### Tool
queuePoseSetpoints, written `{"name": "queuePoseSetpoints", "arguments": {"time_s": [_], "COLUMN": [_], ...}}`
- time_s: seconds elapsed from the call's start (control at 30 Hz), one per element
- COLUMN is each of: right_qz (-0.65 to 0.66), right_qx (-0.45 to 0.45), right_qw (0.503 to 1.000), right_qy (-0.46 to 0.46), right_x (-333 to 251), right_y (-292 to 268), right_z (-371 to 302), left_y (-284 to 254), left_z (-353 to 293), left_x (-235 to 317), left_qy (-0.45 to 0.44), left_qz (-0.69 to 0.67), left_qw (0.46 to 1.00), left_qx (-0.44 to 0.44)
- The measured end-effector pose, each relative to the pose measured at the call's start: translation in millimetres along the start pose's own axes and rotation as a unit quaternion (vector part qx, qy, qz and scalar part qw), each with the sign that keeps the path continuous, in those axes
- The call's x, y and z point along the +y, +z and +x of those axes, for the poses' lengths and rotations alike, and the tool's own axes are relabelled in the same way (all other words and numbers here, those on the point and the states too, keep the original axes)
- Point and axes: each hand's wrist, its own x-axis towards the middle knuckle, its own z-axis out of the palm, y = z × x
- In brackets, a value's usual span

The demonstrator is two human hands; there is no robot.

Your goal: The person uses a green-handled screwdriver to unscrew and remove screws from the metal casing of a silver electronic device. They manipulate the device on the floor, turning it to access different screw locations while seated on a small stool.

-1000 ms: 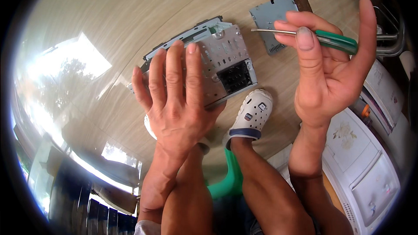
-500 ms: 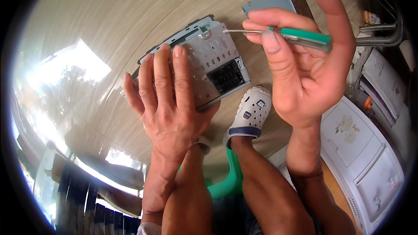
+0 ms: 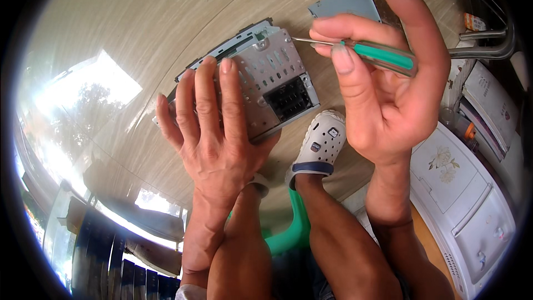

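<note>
So, green screwdriver [image 3: 383, 58] points left, tip just off the far-right corner of the metal box [image 3: 262, 85].
Right hand [image 3: 386, 103] pinches it; left hand [image 3: 214, 150] lies splayed over the box, slantwise on the floor [image 3: 166, 22].

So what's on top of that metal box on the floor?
The left hand lies spread over the left part of the metal box. Right of it, slots and a black socket show. Whatever the hand covers cannot be seen.
</note>
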Motion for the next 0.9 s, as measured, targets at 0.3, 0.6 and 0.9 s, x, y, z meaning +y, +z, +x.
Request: {"name": "queuePoseSetpoints", "arguments": {"time_s": [0.3,0.6,0.9], "right_qz": [0.027,0.065,0.065], "right_qx": [0.000,0.015,0.012], "right_qw": [0.999,0.997,0.995], "right_qy": [-0.028,-0.048,-0.074], "right_x": [9.9,13.2,10.2], "right_y": [2.6,4.8,5.4], "right_z": [-4.8,-6.2,-3.7], "left_y": [3.9,2.6,0.1], "left_z": [-0.6,2.0,0.2], "left_x": [-0.7,1.5,-2.1], "left_qy": [0.002,0.005,0.007], "left_qz": [0.007,0.013,0.020], "left_qw": [1.000,1.000,1.000], "left_qx": [-0.007,0.008,0.011]}}
